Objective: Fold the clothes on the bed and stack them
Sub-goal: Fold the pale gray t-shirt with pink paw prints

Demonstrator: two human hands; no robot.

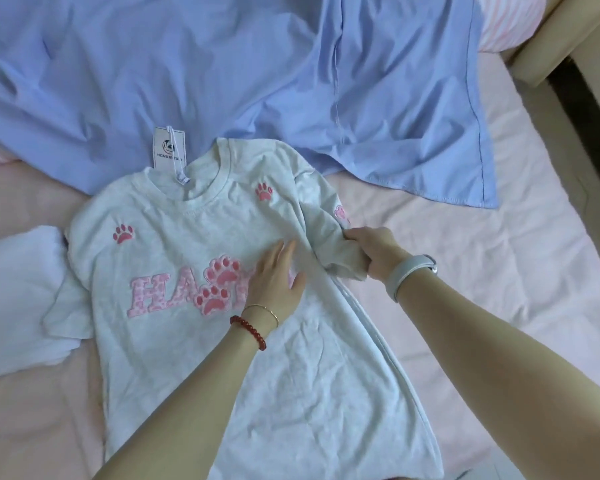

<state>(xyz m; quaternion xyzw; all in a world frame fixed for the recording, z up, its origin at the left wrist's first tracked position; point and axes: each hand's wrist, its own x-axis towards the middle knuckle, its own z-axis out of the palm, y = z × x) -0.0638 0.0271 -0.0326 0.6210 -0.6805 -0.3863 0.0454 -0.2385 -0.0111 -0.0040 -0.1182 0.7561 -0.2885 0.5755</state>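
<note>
Two hands work a pale grey T-shirt (194, 341) spread face-up on the pink bed (499, 271). Our left hand (274, 282) presses flat, fingers straight, on the chest print; our right hand (371, 252) grips the bunched right sleeve (340, 251). We see a blue shirt (222, 71) lying beyond.

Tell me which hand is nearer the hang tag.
Left. The left hand lies flat on the shirt's chest, below and right of the hang tag; the right hand grips the sleeve farther right.

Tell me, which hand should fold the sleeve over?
Probably the right hand: it already grips the sleeve. The left hand lies flat on the T-shirt, holding it down.
</note>
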